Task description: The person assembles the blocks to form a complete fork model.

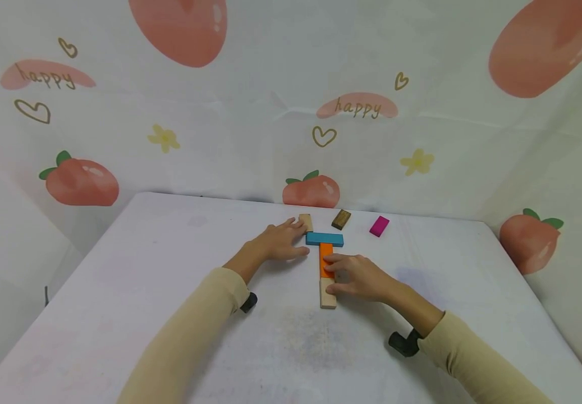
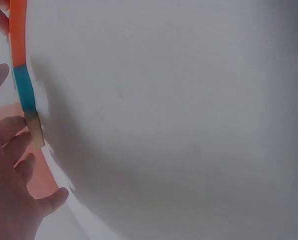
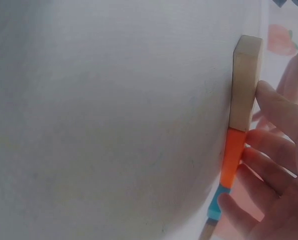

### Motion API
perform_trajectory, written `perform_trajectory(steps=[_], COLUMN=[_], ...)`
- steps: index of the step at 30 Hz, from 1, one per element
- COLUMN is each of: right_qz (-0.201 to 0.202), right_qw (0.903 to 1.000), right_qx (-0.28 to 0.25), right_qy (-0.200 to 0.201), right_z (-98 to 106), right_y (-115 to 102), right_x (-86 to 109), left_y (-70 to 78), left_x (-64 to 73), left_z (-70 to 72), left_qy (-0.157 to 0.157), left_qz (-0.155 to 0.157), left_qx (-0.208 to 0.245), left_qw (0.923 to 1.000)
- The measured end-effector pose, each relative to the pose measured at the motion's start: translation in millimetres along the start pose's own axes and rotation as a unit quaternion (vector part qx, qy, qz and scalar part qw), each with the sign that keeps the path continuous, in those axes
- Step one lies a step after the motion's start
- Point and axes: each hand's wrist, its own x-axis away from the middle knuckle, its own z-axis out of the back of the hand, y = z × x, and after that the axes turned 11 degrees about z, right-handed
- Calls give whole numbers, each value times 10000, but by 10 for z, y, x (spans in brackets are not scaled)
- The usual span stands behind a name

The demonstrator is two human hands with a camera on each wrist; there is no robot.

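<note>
At the left of the counter, the left hand is held low with its fingers spread and its thumb standing apart; nothing is gripped by it. Its fingertips are laid against the far pale block, which is set lengthwise away from the person. The near end of that block is placed by the left end of the blue block; whether the two quite touch cannot be told. The blue block is laid crosswise, and its near side is met around the middle by the orange block. The near pale block is set end to end with the orange one, so that a straight stem is formed.

Farther right, the brown block is left tilted at the back, apart from the figure. The right hand is laid loosely along the stem, its fingers at the orange block and its thumb at the near pale one, with neither pinched. The pink block lies rightmost, untouched.

The step in hand is judged to be the truing-up of joined blocks. For the next move, light pressure seems called for, and the brown or pink block could then be fetched.
</note>
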Motion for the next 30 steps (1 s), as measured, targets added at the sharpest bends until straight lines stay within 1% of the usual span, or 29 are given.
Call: perform_trajectory(steps=[3, 10, 23, 30], right_qz=[57, 31, 107, 45], right_qw=[10000, 10000, 9999, 9999], right_qx=[45, 37, 133, 128], right_qy=[-3, -26, -3, -24], right_z=[3, 5, -1, -4], right_y=[2, -5, 12, 17], right_x=[0, -2, 7, 2], left_y=[5, 11, -1, -13], left_x=[-4, -5, 27, 52], left_z=[-3, -4, -2, -17], left_qy=[-20, -32, -13, 83], left_qz=[3, 0, -65, -209], left_qx=[41, 24, 30, -19], left_qw=[10000, 10000, 10000, 9997])
